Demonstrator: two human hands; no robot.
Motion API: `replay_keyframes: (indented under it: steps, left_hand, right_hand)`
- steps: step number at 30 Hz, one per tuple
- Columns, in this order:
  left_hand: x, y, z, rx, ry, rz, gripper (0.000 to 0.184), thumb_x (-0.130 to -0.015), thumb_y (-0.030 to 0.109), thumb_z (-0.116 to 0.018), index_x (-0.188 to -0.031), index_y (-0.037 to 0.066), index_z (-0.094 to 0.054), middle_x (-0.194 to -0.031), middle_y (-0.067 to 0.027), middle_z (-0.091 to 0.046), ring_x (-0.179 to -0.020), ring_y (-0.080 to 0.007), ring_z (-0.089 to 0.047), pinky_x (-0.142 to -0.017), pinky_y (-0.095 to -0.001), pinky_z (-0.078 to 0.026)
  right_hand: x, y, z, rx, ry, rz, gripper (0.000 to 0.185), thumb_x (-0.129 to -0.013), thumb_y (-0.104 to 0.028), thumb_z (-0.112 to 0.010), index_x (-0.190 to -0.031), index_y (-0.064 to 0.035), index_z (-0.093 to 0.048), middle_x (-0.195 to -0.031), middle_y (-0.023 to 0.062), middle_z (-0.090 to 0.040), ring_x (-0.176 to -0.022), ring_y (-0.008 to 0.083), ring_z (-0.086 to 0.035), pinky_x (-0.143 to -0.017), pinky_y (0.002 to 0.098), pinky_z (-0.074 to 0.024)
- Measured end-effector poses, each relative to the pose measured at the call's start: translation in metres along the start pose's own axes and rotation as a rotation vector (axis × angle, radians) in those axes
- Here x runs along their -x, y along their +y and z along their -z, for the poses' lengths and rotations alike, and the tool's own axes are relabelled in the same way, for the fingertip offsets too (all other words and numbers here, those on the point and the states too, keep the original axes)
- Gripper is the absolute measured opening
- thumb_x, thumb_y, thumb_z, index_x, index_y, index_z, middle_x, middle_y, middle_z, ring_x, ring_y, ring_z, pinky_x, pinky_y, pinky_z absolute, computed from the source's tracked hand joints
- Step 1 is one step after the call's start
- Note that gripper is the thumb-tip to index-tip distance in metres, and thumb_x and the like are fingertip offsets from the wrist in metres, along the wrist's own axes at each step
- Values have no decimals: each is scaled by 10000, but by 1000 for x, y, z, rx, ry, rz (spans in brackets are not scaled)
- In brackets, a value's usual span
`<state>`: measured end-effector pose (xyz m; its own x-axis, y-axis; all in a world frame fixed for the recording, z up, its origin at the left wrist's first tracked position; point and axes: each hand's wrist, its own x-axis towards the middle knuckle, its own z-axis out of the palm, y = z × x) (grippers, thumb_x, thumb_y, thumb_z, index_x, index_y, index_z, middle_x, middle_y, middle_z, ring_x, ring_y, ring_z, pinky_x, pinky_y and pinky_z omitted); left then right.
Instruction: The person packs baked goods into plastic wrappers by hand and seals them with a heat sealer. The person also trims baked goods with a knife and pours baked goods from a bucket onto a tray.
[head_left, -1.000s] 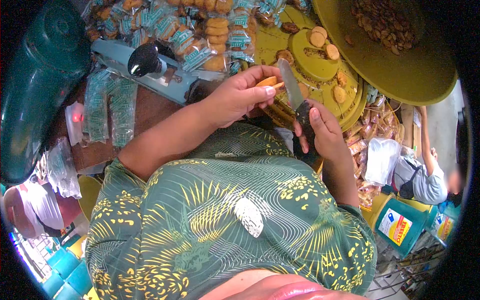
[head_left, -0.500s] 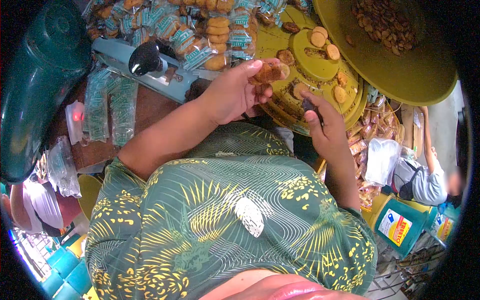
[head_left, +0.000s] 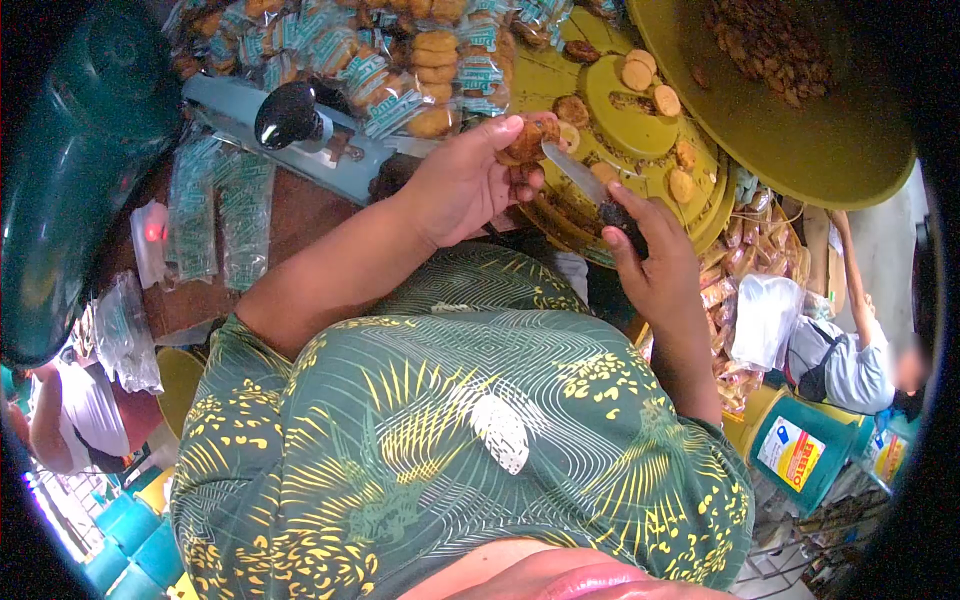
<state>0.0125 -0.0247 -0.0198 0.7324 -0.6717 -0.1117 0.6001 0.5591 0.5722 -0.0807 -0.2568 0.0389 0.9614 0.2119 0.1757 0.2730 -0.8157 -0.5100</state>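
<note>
Between the fingers of my left hand [head_left: 480, 180] is a brown cookie [head_left: 528, 140], its darker side facing up. My right hand [head_left: 650, 240] is closed on the dark handle of a knife [head_left: 580, 178], whose tip reaches the cookie's right edge. Both hands are over the near left part of a yellow lid [head_left: 655, 200]. Several round cookies [head_left: 667, 100] and some dark crumbs lie on that lid. How many pieces my left hand holds cannot be made out.
A yellow basin [head_left: 870, 150] with brown pieces leans in at upper right. Bagged cookies [head_left: 435, 75] lie at the top, beside a blue sealing device [head_left: 235, 115]. Flat printed bags [head_left: 245, 220] and a large green container [head_left: 85, 170] are at left. People [head_left: 840, 360] stand on both sides.
The orange pieces seen a second ago in my left hand are replaced by a browner cookie. The knife has swung away and back, and its tip is now at the cookie.
</note>
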Motion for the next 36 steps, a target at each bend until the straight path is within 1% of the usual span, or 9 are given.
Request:
replay_keyframes:
  steps: [5, 8, 11, 14, 17, 21, 26, 31, 36]
  left_hand:
    - [0, 0, 1, -59, 11, -35, 463, -998, 386, -471, -1313, 50, -527, -1137, -50, -628, -854, -152, -587, -790, -290, -500]
    - [0, 0, 0, -66, 24, -35, 458, -998, 379, -477, -1308, 46, -532, -1132, -45, -637, -859, -148, -587, -784, -296, -499]
    - [0, -1, -1, -73, 57, -26, 454, -996, 373, -483, -1308, 48, -535, -1127, -44, -646, -860, -145, -587, -783, -301, -499]
    - [-1, -4, 1, -80, 81, -13, 452, -992, 365, -492, -1311, 48, -533, -1133, -48, -647, -868, -147, -589, -788, -306, -497]
    - [0, -3, -1, -120, 63, -31, 451, -989, 347, -497, -1319, 40, -519, -1161, -58, -633, -894, -154, -587, -794, -304, -490]
    - [0, -2, -1, -195, 52, -76, 453, -983, 308, -513, -1341, 31, -484, -1202, -75, -609, -939, -158, -579, -810, -294, -475]
    - [0, -2, -3, -233, 68, -124, 466, -975, 272, -537, -1366, 30, -457, -1208, -77, -603, -976, -152, -575, -832, -283, -459]
    - [1, -4, -3, -303, 66, -135, 460, -977, 251, -533, -1378, 42, -450, -1212, -76, -602, -1002, -153, -575, -843, -277, -450]
    - [2, -3, -5, -337, 71, -133, 430, -982, 197, -520, -1379, 49, -448, -1194, -67, -600, -1005, -148, -572, -857, -292, -456]
  right_hand:
    - [-1, -3, -4, 65, 64, -2, 427, -904, -263, -649, -1309, -158, -564, -937, 172, -595, -866, 380, -612, -722, 429, -512]
    - [-1, -4, -6, 29, 61, -12, 382, -905, -168, -651, -1265, -56, -588, -951, 144, -619, -844, 279, -611, -779, 355, -483]
    - [2, 2, -10, -232, 28, -124, 406, -959, -299, -579, -1301, -82, -566, -1141, 195, -634, -1061, 372, -613, -933, 411, -472]
    - [2, 4, -11, -378, 41, -235, 408, -978, -313, -546, -1286, -47, -572, -1216, 209, -622, -1143, 366, -588, -1013, 406, -420]
    - [0, 5, -8, -288, 23, -125, 396, -967, -303, -564, -1272, -51, -582, -1156, 214, -638, -1105, 369, -602, -973, 403, -446]
    - [3, 6, -4, -193, -34, -40, 394, -950, -288, -589, -1267, -54, -580, -1113, 214, -639, -1049, 364, -614, -931, 400, -464]
    - [5, 4, 2, -112, -48, -34, 394, -935, -268, -612, -1273, -69, -577, -1069, 206, -636, -1004, 370, -613, -894, 411, -475]
    - [6, 0, 7, -120, -30, -19, 385, -925, -242, -625, -1267, -71, -579, -1035, 202, -631, -981, 370, -612, -869, 412, -478]
    - [6, -1, 9, -121, -43, -26, 379, -921, -237, -628, -1262, -77, -581, -988, 191, -625, -928, 364, -615, -827, 406, -487]
